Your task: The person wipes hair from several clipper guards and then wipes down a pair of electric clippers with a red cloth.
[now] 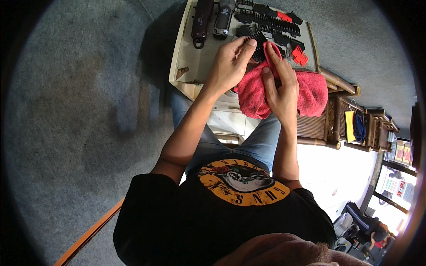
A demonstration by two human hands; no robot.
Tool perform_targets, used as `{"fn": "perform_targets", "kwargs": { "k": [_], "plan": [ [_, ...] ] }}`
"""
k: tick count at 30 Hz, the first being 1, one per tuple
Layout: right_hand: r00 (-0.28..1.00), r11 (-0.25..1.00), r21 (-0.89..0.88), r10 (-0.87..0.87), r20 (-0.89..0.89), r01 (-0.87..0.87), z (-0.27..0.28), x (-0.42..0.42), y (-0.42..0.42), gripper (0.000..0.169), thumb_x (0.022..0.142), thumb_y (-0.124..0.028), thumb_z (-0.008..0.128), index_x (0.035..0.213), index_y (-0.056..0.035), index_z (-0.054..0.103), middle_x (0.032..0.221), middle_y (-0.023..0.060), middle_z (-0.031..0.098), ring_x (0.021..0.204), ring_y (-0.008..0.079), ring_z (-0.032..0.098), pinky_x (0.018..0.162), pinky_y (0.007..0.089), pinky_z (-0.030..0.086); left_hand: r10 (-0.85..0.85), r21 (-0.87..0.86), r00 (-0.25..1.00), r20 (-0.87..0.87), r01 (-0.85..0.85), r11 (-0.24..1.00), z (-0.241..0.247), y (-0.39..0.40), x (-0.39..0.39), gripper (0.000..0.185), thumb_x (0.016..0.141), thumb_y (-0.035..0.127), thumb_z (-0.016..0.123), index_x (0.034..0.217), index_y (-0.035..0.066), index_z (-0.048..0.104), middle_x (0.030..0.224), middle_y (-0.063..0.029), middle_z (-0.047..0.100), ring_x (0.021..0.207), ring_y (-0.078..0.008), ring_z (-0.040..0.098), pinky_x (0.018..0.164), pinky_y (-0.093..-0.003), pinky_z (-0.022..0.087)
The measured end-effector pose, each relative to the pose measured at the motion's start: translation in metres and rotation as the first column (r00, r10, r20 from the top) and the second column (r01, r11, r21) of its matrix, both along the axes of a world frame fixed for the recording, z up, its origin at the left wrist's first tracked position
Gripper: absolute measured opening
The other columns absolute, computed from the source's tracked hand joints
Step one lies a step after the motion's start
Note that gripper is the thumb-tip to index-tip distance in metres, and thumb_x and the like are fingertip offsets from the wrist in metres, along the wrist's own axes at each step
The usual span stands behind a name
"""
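My left hand point(233, 63) pinches a black plastic clipper guard comb point(258, 45) between thumb and fingers. With my right hand point(283, 83) I hold a red cloth point(251, 89), one fold of it pressed up against the comb's right side. The cloth hangs over the front edge of a small light-coloured table point(199, 61). Beyond my hands, black guard combs point(283, 27) lie in rows, with a red comb point(300, 56) at their right. Two hair clippers, one dark maroon point(200, 21) and one black and grey point(224, 18), lie at the table's left.
Bamboo furniture point(313, 124) stands to the right, with a yellow item point(350, 126) and dark blue fabric point(359, 126) farther along. A grey wall point(83, 83) is at the left. Another person point(369, 229) is at the lower right, near the windows.
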State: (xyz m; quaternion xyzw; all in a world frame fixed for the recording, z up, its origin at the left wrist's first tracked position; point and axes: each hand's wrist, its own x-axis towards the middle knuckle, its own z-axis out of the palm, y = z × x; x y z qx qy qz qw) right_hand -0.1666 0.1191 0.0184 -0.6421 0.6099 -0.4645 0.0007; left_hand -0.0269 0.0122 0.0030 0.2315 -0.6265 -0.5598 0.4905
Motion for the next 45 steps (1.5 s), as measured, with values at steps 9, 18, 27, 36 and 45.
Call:
{"fn": "perform_targets", "kwargs": {
  "k": [9,18,27,36,45],
  "plan": [
    [1.0,1.0,-0.002,0.005,-0.007,-0.005,0.002,0.001,0.001,0.042,0.097,-0.007,0.072,0.139,-0.01,0.074,0.089,0.0118,0.063,0.083,0.029,0.06,0.081,0.0403,0.049,-0.013,0.093,0.993,-0.117,0.024,0.995,0.012,0.008,-0.003,0.036,0.116,0.027,0.059,0.097,-0.003,0.063,0.076,0.0043,0.053,0.068,-0.0038,0.047,0.062,-0.0251,0.044],
    [0.999,1.0,-0.001,0.022,-0.048,-0.022,0.002,-0.001,0.002,0.031,0.096,-0.005,0.071,0.125,-0.0096,0.08,0.082,0.0095,0.057,0.078,0.0269,0.056,0.075,0.0394,0.044,-0.039,0.102,0.997,-0.07,0.046,0.994,0.008,0.004,0.0,0.035,0.116,0.025,0.059,0.099,-0.005,0.062,0.076,0.005,0.05,0.071,-0.0017,0.047,0.068,-0.0232,0.052],
    [0.999,1.0,-0.011,0.017,-0.038,-0.018,0.002,-0.001,0.002,0.029,0.096,-0.005,0.072,0.123,-0.0105,0.081,0.082,0.0089,0.058,0.077,0.0262,0.057,0.074,0.039,0.045,-0.036,0.066,0.999,-0.018,0.037,0.997,0.004,0.003,0.001,0.034,0.116,0.025,0.058,0.099,-0.004,0.062,0.076,0.0058,0.048,0.07,-0.0016,0.044,0.067,-0.0243,0.055],
    [0.999,0.999,-0.046,0.018,-0.029,-0.02,-0.001,-0.001,0.002,0.03,0.095,-0.005,0.072,0.123,-0.0107,0.08,0.082,0.0091,0.059,0.077,0.0267,0.058,0.075,0.0395,0.046,-0.031,0.068,0.999,-0.032,0.033,0.997,0.003,0.003,0.0,0.033,0.116,0.023,0.058,0.095,-0.002,0.061,0.073,0.0069,0.043,0.068,-0.0019,0.041,0.065,-0.0241,0.052],
    [0.999,0.999,-0.041,0.009,-0.04,-0.011,0.0,-0.001,0.002,0.029,0.094,-0.005,0.072,0.122,-0.0098,0.08,0.082,0.0096,0.059,0.076,0.0275,0.057,0.074,0.0398,0.046,-0.039,0.046,0.999,0.005,0.039,0.998,-0.001,-0.001,0.0,0.031,0.116,0.023,0.058,0.099,-0.003,0.062,0.08,0.0048,0.048,0.074,-0.0034,0.044,0.067,-0.0247,0.05]
  ]
}}
